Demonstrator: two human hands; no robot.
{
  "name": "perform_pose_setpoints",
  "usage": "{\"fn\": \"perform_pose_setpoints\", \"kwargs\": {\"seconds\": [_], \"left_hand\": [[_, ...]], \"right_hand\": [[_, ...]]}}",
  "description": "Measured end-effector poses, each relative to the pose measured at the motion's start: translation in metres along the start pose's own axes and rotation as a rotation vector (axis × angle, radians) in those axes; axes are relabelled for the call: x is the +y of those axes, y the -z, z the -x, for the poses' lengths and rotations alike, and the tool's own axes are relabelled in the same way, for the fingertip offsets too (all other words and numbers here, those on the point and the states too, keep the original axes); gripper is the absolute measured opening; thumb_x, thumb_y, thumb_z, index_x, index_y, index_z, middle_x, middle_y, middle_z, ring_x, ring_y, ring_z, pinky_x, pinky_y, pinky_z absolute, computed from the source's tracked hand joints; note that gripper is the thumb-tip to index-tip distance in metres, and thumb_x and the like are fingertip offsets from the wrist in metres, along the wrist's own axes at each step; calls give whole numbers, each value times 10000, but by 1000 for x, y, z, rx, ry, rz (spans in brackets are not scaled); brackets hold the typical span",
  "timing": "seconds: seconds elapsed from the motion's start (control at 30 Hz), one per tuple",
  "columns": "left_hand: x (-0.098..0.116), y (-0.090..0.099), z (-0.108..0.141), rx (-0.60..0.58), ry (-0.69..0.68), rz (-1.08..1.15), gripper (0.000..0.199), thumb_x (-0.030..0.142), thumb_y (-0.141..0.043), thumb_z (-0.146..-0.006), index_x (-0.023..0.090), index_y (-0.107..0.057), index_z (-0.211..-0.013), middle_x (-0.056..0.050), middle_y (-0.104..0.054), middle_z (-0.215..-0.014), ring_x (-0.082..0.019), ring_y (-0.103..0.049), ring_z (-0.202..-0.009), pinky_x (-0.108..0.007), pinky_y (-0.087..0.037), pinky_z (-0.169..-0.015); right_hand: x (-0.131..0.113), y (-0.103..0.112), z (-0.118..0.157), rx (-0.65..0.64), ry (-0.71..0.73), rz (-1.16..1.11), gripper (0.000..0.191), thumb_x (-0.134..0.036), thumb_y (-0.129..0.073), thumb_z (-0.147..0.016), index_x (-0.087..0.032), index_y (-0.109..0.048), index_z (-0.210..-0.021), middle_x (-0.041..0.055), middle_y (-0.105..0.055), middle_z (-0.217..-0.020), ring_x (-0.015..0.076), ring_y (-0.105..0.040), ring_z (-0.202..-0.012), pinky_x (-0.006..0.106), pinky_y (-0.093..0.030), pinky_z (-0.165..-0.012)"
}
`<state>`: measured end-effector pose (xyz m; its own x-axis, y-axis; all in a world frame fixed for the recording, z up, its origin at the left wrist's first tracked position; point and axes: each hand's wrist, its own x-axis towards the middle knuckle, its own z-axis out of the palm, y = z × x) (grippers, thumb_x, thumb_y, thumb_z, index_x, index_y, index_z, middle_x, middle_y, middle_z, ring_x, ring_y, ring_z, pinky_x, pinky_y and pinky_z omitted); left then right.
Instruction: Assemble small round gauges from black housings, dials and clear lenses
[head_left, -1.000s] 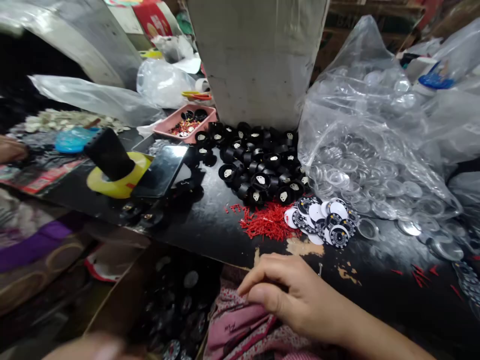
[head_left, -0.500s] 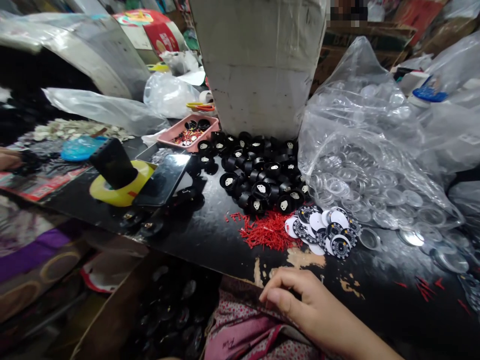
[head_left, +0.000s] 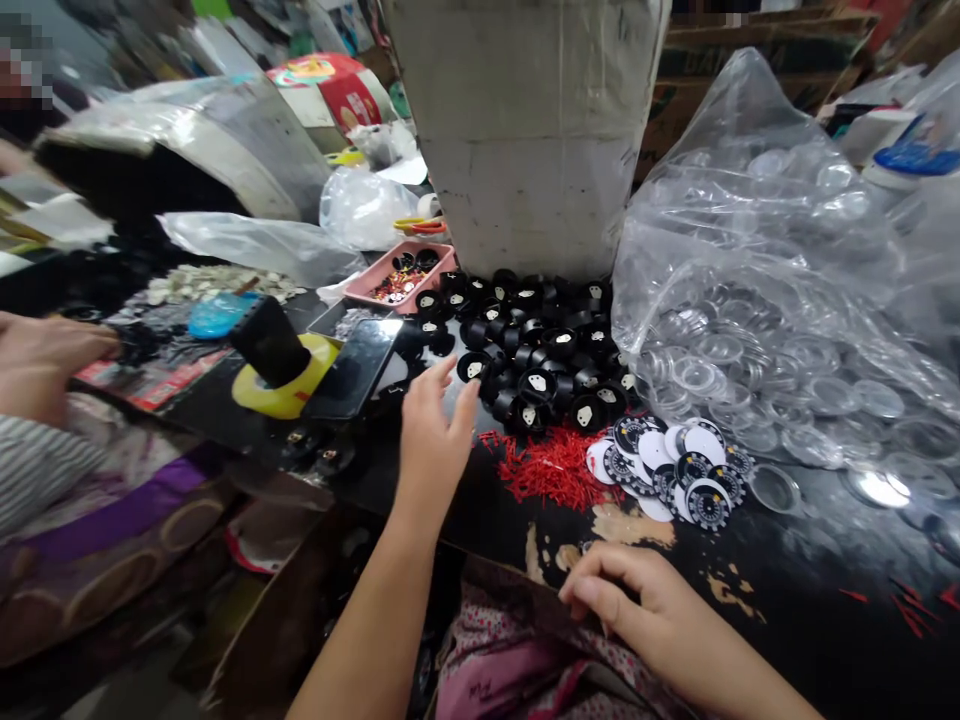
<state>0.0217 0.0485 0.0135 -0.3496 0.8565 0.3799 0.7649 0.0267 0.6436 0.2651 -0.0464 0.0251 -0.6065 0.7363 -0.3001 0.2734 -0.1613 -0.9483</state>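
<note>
My left hand [head_left: 439,425] reaches over the table, thumb and fingers apart, with nothing visible in it. Its fingertips are beside a pile of small round black cases [head_left: 537,383], many with a whitish piece inside. At the table's front edge rests my right hand [head_left: 630,592], fingers curled in and thumb against them; whatever it may hold is hidden. Beyond it lie a heap of thin red plastic pieces [head_left: 551,470] and a loose stack of round black-and-white dials [head_left: 675,465]. Clear round covers [head_left: 705,365] fill an open plastic bag [head_left: 750,215] on the right.
A phone [head_left: 358,368] leans by a yellow tape roll [head_left: 262,385]. A pink tray [head_left: 442,268] of small parts stands behind, near a tall grey box [head_left: 536,140]. At the left, another person's hand [head_left: 52,355] works over dark parts. A box [head_left: 255,610] sits below the table edge.
My left hand has come into view and reached forward to the black cases. My right hand keeps its curled pose at the table edge. The view has shifted left.
</note>
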Motion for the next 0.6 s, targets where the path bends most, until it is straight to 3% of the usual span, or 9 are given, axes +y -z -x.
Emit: {"fn": "perform_pose_setpoints", "kwargs": {"seconds": [0.13, 0.33, 0.6], "left_hand": [[-3, -17, -26, -77, 45, -73, 522, 348, -699, -837, 155, -553, -1300, -166, -593, -1307, -324, -525, -1264, -501, -378, -1103], [-12, -21, -38, -154, 131, -78, 394, 352, -642, -848, 212, -592, -1212, -136, -578, -1288, -306, -594, -1173, -445, -449, -1026], [-6, -18, -35, -147, 181, -19, 307, 359, -681, -810, 234, -610, -1081, -116, -592, -1171, -295, -630, -1041, -448, -499, -926]], "right_hand": [[2, -2, -1, -32, 5, 19, 295, -389, -489, -952, -172, -662, -852, 38, -665, -828, 164, -598, -799, 270, -438, -741], [1, 0, -2, -29, -5, 50, 275, -369, -490, -950, -181, -660, -845, 42, -678, -832, 174, -610, -803, 280, -453, -745], [2, -4, -4, -40, 18, 74, 265, -361, -498, -944, -191, -664, -828, 40, -685, -816, 173, -607, -790, 275, -442, -724]]}}
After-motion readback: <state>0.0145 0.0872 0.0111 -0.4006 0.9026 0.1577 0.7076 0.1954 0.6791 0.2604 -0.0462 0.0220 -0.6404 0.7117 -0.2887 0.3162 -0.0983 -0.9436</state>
